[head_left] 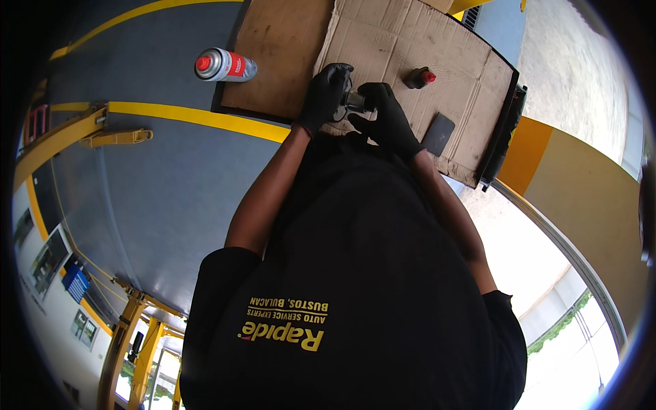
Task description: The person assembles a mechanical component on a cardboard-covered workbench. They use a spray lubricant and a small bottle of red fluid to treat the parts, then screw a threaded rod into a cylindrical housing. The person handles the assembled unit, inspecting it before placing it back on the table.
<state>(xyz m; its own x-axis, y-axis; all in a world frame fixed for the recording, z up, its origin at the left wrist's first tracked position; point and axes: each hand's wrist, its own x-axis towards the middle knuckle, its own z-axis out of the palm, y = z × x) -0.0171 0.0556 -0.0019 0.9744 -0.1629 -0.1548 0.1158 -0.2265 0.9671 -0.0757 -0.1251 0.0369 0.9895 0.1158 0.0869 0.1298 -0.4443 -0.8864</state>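
Note:
Both my hands wear black gloves and meet over the near part of a cardboard sheet (383,41). Between them is a small grey metal part (354,102), roughly cylindrical, with what looks like a thin dark loop beside it. My left hand (326,97) is closed on its left side, fingers curled. The thumb and fingers of my right hand (391,117) close round its right end. Farther right, a small dark bottle with a red cap (419,77) sits on the cardboard. A flat dark rectangular piece (439,134) lies beside my right wrist.
A spray can with a red nozzle (229,66) stands at the left edge of the brown work surface (277,61). A dark rim (502,123) borders the bench on the right. Yellow lift arms (65,140) and a yellow floor line (184,116) lie to the left.

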